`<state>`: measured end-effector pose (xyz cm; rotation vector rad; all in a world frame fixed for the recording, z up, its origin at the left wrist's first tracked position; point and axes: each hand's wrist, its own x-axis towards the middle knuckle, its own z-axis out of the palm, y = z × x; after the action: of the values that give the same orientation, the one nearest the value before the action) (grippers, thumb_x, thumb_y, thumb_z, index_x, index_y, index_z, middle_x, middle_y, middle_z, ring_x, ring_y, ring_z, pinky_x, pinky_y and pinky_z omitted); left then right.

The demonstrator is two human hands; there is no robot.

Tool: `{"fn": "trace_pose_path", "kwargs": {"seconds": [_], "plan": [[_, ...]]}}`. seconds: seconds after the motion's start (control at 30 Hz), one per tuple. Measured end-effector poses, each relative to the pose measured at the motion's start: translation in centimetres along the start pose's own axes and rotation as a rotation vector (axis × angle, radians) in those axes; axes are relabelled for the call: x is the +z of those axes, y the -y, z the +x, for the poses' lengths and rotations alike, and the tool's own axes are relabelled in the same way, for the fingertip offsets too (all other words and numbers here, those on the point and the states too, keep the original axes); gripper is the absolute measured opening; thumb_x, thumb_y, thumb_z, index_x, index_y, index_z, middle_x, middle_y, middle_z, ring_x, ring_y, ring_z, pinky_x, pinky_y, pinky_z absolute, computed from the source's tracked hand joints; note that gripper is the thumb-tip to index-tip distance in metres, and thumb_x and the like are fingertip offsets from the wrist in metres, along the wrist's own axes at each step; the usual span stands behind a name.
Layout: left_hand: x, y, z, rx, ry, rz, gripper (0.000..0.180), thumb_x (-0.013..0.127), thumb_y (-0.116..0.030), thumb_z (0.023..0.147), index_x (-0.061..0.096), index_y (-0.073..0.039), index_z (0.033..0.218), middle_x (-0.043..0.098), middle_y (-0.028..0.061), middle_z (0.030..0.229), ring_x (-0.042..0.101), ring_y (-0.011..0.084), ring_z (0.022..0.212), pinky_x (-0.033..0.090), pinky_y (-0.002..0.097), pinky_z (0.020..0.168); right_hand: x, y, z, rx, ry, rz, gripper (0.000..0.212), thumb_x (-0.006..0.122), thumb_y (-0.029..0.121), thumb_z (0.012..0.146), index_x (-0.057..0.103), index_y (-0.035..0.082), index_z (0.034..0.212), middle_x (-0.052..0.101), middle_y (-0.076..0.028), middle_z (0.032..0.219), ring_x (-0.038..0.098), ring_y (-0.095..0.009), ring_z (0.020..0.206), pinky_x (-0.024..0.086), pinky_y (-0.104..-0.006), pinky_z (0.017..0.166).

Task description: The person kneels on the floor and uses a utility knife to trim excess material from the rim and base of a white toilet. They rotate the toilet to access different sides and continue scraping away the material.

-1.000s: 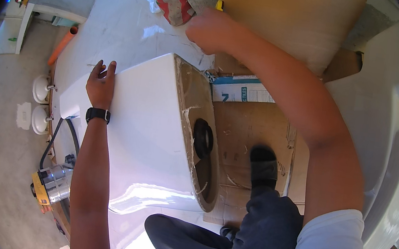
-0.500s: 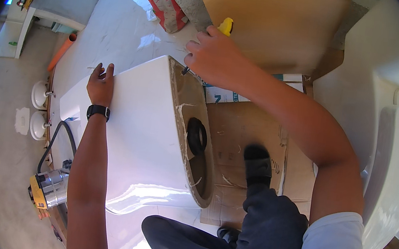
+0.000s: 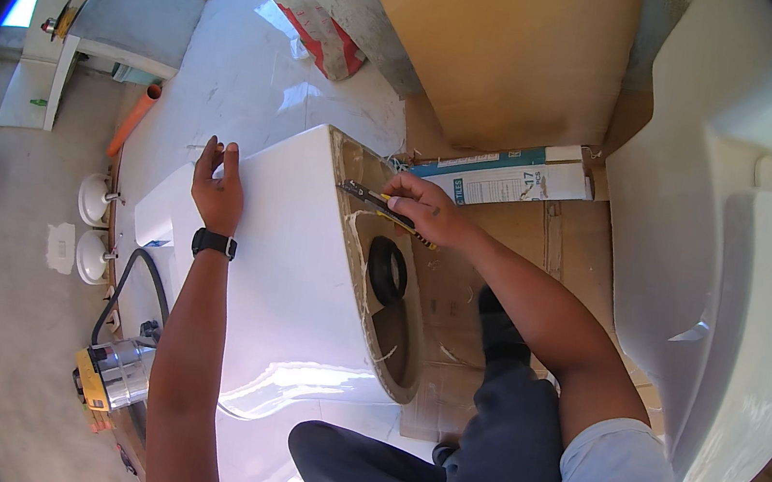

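Observation:
A glossy white toilet [image 3: 285, 267] lies on its side, its hollow underside [image 3: 363, 228] turned to the right. Inside that underside sits a black rubber ring [image 3: 387, 270]. Held in my right hand [image 3: 433, 213] is a black and yellow utility knife [image 3: 363, 195], lying across the upper part of the underside's rim. Whether the knife touches the rim, I cannot tell. My left hand [image 3: 219, 190], with a black watch at the wrist, is at the toilet's far left side, its fingers apart and holding nothing.
Flattened cardboard [image 3: 456, 299] covers the floor, with a tile box [image 3: 520, 183] on it. Another white toilet [image 3: 763, 339] stands at the right. A vacuum cleaner [image 3: 120, 374] with a black hose is at the left. Farther off lie a red and white sack [image 3: 321, 33] and an orange pipe [image 3: 136, 120].
My right hand has come down and nearer with the knife, which now lies more level across the rim. My left hand stays by the toilet; the whole view has shifted slightly.

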<state>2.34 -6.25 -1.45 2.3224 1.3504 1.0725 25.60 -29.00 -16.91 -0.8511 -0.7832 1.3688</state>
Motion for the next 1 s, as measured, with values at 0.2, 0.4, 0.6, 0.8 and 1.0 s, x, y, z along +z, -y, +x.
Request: {"fn": "trace_pose_path", "kwargs": {"seconds": [0.2, 0.4, 0.6, 0.8, 1.0], "plan": [[3.5, -4.7, -1.1, -0.159, 0.150, -0.059, 0.076, 0.077, -0.045, 0.092, 0.054, 0.005, 0.145, 0.066, 0.0202, 0.130, 0.064, 0.0272, 0.121, 0.049, 0.0372, 0.103, 2.3, -3.6, 3.5, -0.190, -0.128, 0.064, 0.022, 0.061, 0.014, 0.102, 0.062, 0.001, 0.120, 0.065, 0.001, 0.101, 0.058, -0.007, 0.098, 0.046, -0.0258, 0.089], [4.7, -5.5, -1.9, -0.025, 0.112, 0.053, 0.078, 0.078, -0.047, 0.089, 0.056, 0.007, 0.141, 0.067, 0.0232, 0.127, 0.066, 0.0304, 0.115, 0.052, 0.0395, 0.099, 2.1, -3.7, 2.9, -0.145, -0.145, 0.002, 0.020, 0.067, 0.016, 0.099, 0.067, 0.003, 0.114, 0.067, -0.001, 0.103, 0.059, -0.008, 0.099, 0.047, -0.0267, 0.089], [5.0, -5.7, -1.8, -0.016, 0.084, 0.065, 0.076, 0.079, -0.048, 0.088, 0.060, 0.007, 0.137, 0.070, 0.0233, 0.120, 0.067, 0.0312, 0.110, 0.053, 0.0406, 0.096, 2.7, -4.2, 1.0, -0.207, -0.181, -0.145, 0.021, 0.070, 0.016, 0.097, 0.069, 0.002, 0.112, 0.070, -0.001, 0.099, 0.061, -0.008, 0.093, 0.048, -0.0261, 0.083], [5.0, -5.6, -1.9, 0.012, 0.085, 0.103, 0.076, 0.079, -0.049, 0.087, 0.061, 0.007, 0.135, 0.070, 0.0230, 0.119, 0.068, 0.0319, 0.109, 0.053, 0.0414, 0.095, 2.8, -4.0, -0.7, -0.144, -0.028, -0.003, 0.021, 0.070, 0.011, 0.098, 0.067, 0.001, 0.115, 0.068, -0.001, 0.105, 0.061, -0.008, 0.093, 0.049, -0.0248, 0.084], [5.1, -5.6, -1.9, 0.042, 0.080, 0.122, 0.076, 0.079, -0.050, 0.087, 0.062, 0.007, 0.135, 0.070, 0.0234, 0.117, 0.069, 0.0327, 0.107, 0.054, 0.0421, 0.094, 2.5, -3.6, 1.3, -0.233, -0.168, -0.058, 0.020, 0.069, 0.010, 0.097, 0.067, 0.001, 0.114, 0.067, -0.001, 0.104, 0.059, -0.007, 0.093, 0.049, -0.0247, 0.082]]}}
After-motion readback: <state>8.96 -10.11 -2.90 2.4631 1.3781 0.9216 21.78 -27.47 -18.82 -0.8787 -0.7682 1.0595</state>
